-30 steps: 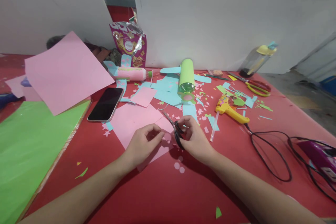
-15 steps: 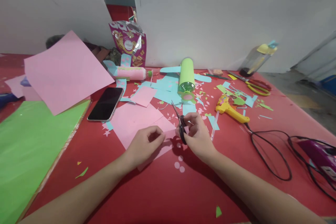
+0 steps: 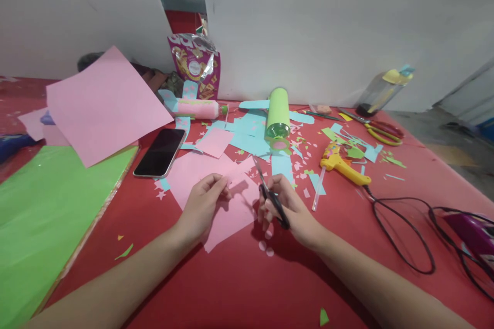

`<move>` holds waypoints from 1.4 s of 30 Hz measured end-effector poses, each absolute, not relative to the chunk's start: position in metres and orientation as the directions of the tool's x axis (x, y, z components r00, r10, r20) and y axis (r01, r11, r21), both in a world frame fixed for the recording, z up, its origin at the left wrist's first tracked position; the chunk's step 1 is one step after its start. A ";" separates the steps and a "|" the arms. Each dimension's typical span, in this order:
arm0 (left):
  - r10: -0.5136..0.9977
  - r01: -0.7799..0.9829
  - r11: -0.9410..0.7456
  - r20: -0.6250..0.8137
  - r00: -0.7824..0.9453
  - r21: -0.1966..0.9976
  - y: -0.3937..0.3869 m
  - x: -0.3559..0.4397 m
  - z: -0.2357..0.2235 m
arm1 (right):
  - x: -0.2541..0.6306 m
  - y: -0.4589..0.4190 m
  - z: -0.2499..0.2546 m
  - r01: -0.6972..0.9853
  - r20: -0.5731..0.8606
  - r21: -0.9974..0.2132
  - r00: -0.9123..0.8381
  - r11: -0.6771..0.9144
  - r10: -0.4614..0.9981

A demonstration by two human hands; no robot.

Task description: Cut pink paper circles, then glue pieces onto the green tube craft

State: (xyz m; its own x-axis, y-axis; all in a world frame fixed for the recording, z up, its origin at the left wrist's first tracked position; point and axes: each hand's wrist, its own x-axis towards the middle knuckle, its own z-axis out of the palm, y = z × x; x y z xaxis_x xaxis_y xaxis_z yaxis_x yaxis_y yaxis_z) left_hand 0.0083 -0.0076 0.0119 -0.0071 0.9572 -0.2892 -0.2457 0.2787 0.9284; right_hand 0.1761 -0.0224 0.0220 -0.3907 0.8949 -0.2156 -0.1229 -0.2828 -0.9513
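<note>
Black-handled scissors (image 3: 276, 204) have tipped, handles lower, since the earlier head view; the left fingers (image 3: 221, 185) have drawn leftward, pinching a pink paper strip (image 3: 245, 166) that projects beyond them toward the blades. Right fingers (image 3: 281, 183) grasp the scissors. Cutting should go cleaner with the strip held taut. Its pinched end is hidden; its outline blurs into the pink sheet (image 3: 189, 172) below the left fingers.

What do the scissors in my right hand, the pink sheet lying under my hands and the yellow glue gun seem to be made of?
Scissors: thin grey blades, apparently metal; smooth black handles, probably plastic. Pink sheet: matte paper or thin card, flat with crisp edges. Glue gun: likely hard plastic, given its smooth, bright yellow body.
</note>
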 end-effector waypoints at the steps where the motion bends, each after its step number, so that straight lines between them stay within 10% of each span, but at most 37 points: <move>1: 0.958 -0.263 0.271 -0.287 -0.024 0.926 -0.007 0.008 0.012 | 0.176 -0.024 0.023 -0.086 -0.247 -0.946 -0.438 -0.314 0.864; 42: 0.976 0.037 0.206 -0.208 0.068 0.978 -0.015 0.011 0.020 | 0.169 -0.032 0.023 0.149 -0.357 -0.933 -0.490 -0.327 0.795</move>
